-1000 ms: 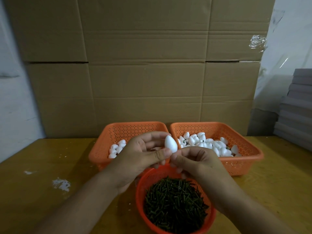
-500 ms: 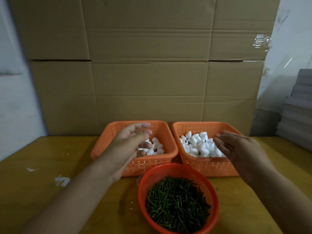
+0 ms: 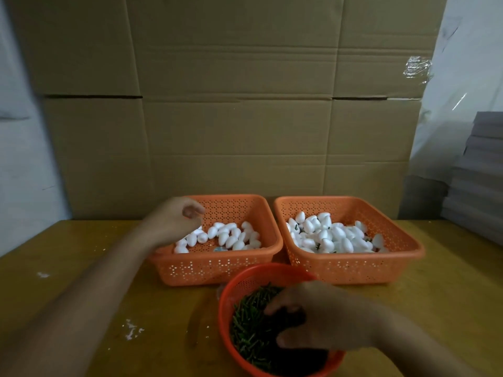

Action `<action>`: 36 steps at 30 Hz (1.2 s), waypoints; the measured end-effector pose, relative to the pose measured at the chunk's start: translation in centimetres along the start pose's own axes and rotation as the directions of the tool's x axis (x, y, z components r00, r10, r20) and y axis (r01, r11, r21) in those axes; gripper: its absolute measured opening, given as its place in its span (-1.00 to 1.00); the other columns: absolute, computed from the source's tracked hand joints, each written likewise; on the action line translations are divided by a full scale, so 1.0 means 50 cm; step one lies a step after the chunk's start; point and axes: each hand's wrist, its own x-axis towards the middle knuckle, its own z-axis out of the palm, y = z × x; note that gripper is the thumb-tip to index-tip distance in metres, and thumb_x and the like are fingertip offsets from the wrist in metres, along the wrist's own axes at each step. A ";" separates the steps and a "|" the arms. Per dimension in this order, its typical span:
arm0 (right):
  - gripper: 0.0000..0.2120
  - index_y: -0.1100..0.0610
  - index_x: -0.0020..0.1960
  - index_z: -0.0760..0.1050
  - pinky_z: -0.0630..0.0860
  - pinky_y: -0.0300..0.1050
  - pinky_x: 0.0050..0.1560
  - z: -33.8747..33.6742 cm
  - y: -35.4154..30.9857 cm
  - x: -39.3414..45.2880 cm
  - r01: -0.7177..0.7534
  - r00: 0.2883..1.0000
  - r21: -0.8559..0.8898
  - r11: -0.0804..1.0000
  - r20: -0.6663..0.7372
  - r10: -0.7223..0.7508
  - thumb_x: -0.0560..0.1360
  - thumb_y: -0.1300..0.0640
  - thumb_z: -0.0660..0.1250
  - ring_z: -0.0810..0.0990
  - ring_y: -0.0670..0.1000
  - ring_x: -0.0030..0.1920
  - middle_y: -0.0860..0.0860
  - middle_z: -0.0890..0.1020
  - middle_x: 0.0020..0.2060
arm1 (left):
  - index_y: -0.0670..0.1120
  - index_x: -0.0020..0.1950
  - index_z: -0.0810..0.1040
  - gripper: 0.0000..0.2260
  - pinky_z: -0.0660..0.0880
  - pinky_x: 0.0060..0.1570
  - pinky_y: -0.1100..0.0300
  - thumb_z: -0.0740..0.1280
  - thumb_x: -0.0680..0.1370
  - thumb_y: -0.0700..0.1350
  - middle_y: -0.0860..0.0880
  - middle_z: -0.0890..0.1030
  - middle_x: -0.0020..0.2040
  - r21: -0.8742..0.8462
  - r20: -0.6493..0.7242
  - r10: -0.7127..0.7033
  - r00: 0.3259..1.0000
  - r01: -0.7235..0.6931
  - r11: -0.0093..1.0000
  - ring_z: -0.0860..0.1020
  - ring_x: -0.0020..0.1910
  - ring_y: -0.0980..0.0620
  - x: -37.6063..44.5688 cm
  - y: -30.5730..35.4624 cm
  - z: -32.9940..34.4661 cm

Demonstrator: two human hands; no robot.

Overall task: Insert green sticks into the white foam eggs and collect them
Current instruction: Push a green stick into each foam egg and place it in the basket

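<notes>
Both hands have split apart and gone for fresh parts. A second ago they were together at the centre, holding one foam egg between them; half a second ago they were spread wide over the two baskets with that egg gone from view. Now the left hand (image 3: 174,221) reaches into the left orange basket (image 3: 217,268), fingers curled down over the plain white foam eggs (image 3: 231,236); the blur hides whether it already pinches one. The right hand (image 3: 318,322) has dropped into the round red basket (image 3: 231,289) and its curled fingers dig among the green sticks (image 3: 250,322), though I cannot tell if a stick is caught yet.

The right orange basket (image 3: 353,270) holds eggs with green stubs showing between them (image 3: 326,235), so it looks like the collection point for finished pieces. Judging by that, one egg has just been completed and dropped there, and the next cycle is starting: pick an egg, pick a stick, bring them together and push the stick in.
</notes>
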 end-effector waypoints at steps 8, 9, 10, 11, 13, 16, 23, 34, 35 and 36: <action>-0.51 -0.19 0.40 0.41 0.44 -0.09 0.32 0.024 0.004 0.010 0.046 0.996 -0.112 0.993 0.087 -0.036 0.49 -0.10 0.39 0.42 -0.14 0.34 -0.23 0.44 0.34 | -0.04 0.26 0.63 -0.73 0.49 0.16 0.20 0.38 0.55 -0.15 -0.03 0.58 0.32 0.596 0.328 -0.179 0.928 -0.057 0.801 0.55 0.25 0.01 0.056 -0.006 0.031; -0.51 -0.19 0.40 0.42 0.44 -0.08 0.32 0.024 0.006 0.011 0.052 0.995 -0.108 0.993 0.090 -0.042 0.49 -0.10 0.40 0.43 -0.14 0.34 -0.23 0.45 0.33 | -0.05 0.27 0.62 -0.73 0.47 0.23 0.16 0.34 0.57 -0.13 -0.04 0.53 0.40 0.637 0.371 -0.216 0.903 -0.078 0.767 0.51 0.31 -0.01 0.058 -0.005 0.039; -0.51 -0.18 0.39 0.42 0.44 -0.07 0.32 0.024 0.007 0.012 0.059 0.995 -0.105 0.993 0.090 -0.050 0.49 -0.10 0.40 0.43 -0.13 0.34 -0.22 0.45 0.33 | -0.05 0.31 0.59 -0.72 0.43 0.31 0.12 0.29 0.60 -0.12 -0.04 0.42 0.49 0.673 0.406 -0.260 0.876 -0.094 0.734 0.46 0.38 -0.04 0.061 -0.002 0.047; -0.51 -0.18 0.39 0.42 0.45 -0.08 0.31 0.024 0.009 0.013 0.066 0.994 -0.103 0.993 0.090 -0.057 0.49 -0.10 0.40 0.43 -0.13 0.34 -0.22 0.46 0.32 | -0.04 0.38 0.54 -0.69 0.38 0.38 0.08 0.25 0.63 -0.13 -0.04 0.30 0.57 0.703 0.428 -0.297 0.854 -0.108 0.703 0.39 0.45 -0.06 0.064 -0.001 0.053; -0.51 -0.17 0.39 0.42 0.46 -0.08 0.30 0.025 0.012 0.014 0.077 0.994 -0.100 0.992 0.088 -0.068 0.49 -0.10 0.40 0.44 -0.13 0.32 -0.21 0.47 0.32 | -0.04 0.49 0.43 -0.62 0.29 0.47 0.01 0.21 0.66 -0.15 -0.04 0.07 0.65 0.728 0.453 -0.325 0.830 -0.135 0.672 0.25 0.55 -0.09 0.072 -0.003 0.062; -0.51 -0.17 0.38 0.43 0.48 -0.05 0.29 0.028 0.017 0.015 0.087 0.994 -0.108 0.990 0.078 -0.079 0.47 -0.11 0.40 0.46 -0.13 0.31 -0.20 0.48 0.30 | -0.04 0.51 0.41 -0.59 0.23 0.51 -0.02 0.23 0.65 -0.17 -0.06 -0.07 0.66 0.720 0.488 -0.332 0.808 -0.157 0.676 0.15 0.60 -0.12 0.082 -0.011 0.066; -0.52 -0.17 0.36 0.45 0.47 -0.04 0.29 0.035 0.024 0.020 0.105 0.994 -0.117 0.988 0.051 -0.100 0.46 -0.11 0.40 0.47 -0.12 0.30 -0.18 0.49 0.30 | 0.02 0.21 0.66 -0.72 0.41 0.38 0.03 0.30 0.59 -0.25 -0.08 0.36 0.54 0.664 0.473 -0.266 0.840 -0.141 0.735 0.37 0.48 -0.07 0.088 -0.017 0.072; -0.54 -0.15 0.37 0.45 0.47 -0.10 0.27 0.032 0.021 0.018 0.091 0.995 -0.109 0.990 0.050 -0.086 0.48 -0.10 0.40 0.46 -0.12 0.28 -0.18 0.48 0.28 | -0.04 0.15 0.66 -0.84 0.60 0.14 -0.01 0.38 0.59 -0.10 -0.08 0.63 0.23 0.498 0.323 -0.150 0.935 -0.033 0.866 0.68 0.06 -0.06 0.087 -0.027 0.052; -0.54 -0.15 0.37 0.45 0.47 -0.10 0.26 0.032 0.021 0.017 0.090 0.995 -0.108 0.990 0.050 -0.085 0.48 -0.10 0.40 0.46 -0.12 0.28 -0.18 0.48 0.28 | -0.01 0.01 0.67 -0.91 0.63 0.01 0.01 0.36 0.60 -0.08 -0.05 0.69 0.06 0.395 0.249 -0.072 0.966 -0.034 0.918 0.70 -0.08 -0.04 0.083 -0.020 0.048; -0.54 -0.15 0.37 0.45 0.47 -0.10 0.26 0.032 0.021 0.017 0.091 0.995 -0.108 0.990 0.051 -0.086 0.49 -0.10 0.40 0.46 -0.12 0.29 -0.18 0.48 0.29 | 0.05 -0.10 0.65 -0.88 0.62 -0.07 0.06 0.35 0.61 -0.05 0.00 0.70 -0.06 0.271 0.168 0.013 0.986 -0.059 0.961 0.69 -0.12 0.01 0.077 -0.012 0.046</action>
